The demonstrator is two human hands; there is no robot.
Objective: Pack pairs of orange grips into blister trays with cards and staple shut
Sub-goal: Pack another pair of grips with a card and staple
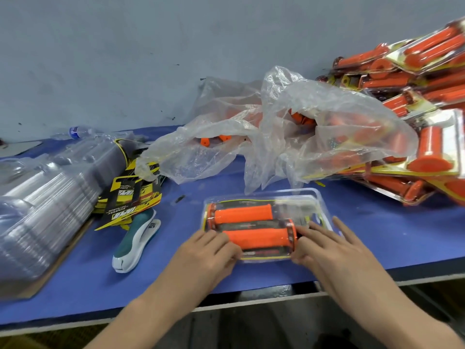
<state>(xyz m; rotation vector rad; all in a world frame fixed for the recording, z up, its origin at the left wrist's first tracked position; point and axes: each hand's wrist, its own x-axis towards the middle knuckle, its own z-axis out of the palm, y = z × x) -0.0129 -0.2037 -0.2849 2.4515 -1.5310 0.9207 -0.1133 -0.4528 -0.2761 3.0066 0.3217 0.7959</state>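
Note:
A clear blister tray (317,197) lies on the blue table in front of me, with a printed card inside and two orange grips, the far grip (242,213) and the near grip (259,238), lying side by side. My left hand (206,258) presses the tray's near left edge with fairly straight fingers. At the tray's right end, my right hand (332,250) lies with spread straight fingers on the plastic. A green and white stapler (136,241) lies to the left of the tray.
Empty clear trays (45,197) are stacked at the left beside loose yellow and black cards (130,197). A crumpled plastic bag (289,132) with loose orange grips sits behind the tray. Finished packs (415,117) pile up at the right. A water bottle (78,132) lies at the back left.

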